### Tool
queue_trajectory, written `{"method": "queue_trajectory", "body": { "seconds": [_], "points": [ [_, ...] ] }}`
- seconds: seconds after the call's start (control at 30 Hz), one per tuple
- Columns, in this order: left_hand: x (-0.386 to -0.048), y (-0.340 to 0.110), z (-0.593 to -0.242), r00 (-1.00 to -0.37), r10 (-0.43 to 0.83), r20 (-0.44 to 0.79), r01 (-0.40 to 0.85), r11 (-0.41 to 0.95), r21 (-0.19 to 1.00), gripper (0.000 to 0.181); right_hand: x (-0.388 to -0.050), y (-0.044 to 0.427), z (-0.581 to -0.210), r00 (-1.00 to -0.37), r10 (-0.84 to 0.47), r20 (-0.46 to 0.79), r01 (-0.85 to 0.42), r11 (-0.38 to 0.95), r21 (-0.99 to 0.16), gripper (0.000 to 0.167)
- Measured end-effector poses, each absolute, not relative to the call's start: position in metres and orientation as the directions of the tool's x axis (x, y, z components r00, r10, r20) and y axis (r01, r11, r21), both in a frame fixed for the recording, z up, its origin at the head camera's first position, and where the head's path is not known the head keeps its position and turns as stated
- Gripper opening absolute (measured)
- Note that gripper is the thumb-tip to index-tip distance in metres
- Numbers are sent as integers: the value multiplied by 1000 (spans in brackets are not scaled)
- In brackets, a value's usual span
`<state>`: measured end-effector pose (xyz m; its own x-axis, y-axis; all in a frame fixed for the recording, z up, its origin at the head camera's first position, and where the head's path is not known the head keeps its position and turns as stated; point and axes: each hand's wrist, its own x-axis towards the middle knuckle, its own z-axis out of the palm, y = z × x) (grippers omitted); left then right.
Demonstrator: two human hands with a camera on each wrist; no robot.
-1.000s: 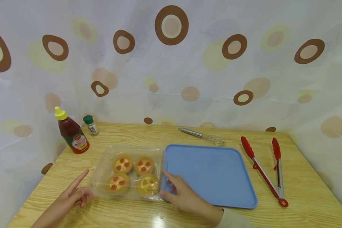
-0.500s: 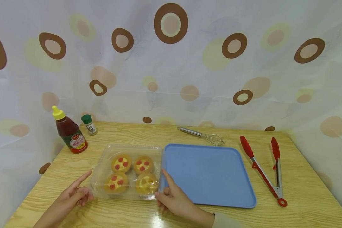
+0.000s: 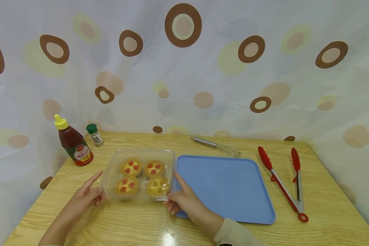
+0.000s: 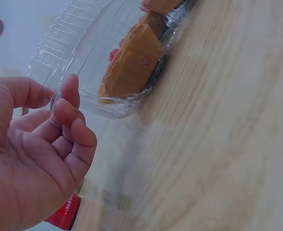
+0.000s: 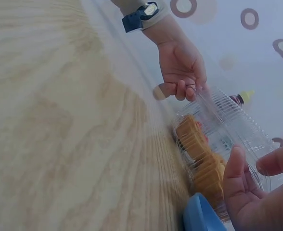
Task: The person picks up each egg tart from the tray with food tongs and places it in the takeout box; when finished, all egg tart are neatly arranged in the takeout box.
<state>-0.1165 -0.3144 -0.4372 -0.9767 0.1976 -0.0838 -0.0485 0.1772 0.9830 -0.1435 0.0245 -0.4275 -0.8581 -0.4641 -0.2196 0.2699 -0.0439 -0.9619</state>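
A clear plastic clamshell box [image 3: 116, 158] holds several round tarts [image 3: 131, 167] with yellow tops, most dotted with red pieces. At its left front corner, my left hand [image 3: 85, 197] pinches the box's rim between thumb and fingers, which the left wrist view shows closely, with a tart [image 4: 134, 62] behind the plastic. My right hand [image 3: 186, 201] grips the opposite right corner; in the right wrist view its thumb and finger [image 5: 235, 166] close on the plastic edge. Whether the box's bottom is off the table is hard to tell.
Directly right of the box lies a blue tray [image 3: 221, 188]. Red-tipped tongs [image 3: 284, 186] lie spread beyond it. A whisk [image 3: 216, 146] is behind the tray. At the back left stand a sauce bottle [image 3: 75, 145] with a yellow cap and a green-capped shaker [image 3: 95, 135].
Both hands have moved up in the head view, carrying the box the same way. The right thumb and fingers have closed on the box's corner. Tray, tongs and whisk stay put.
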Motion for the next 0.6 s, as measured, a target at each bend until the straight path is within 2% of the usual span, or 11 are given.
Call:
{"method": "queue_trajectory", "body": {
  "seconds": [0.37,0.6],
  "points": [
    [-129,-319,-441,-963,270,-7,4,40,999,61,-152,24,-433,-861,-454,-228,331,-161,-930,85],
    [-130,-316,-441,-969,246,20,28,31,999,64,-152,24,-435,-872,-444,-208,322,-200,-925,83]
  ]
}}
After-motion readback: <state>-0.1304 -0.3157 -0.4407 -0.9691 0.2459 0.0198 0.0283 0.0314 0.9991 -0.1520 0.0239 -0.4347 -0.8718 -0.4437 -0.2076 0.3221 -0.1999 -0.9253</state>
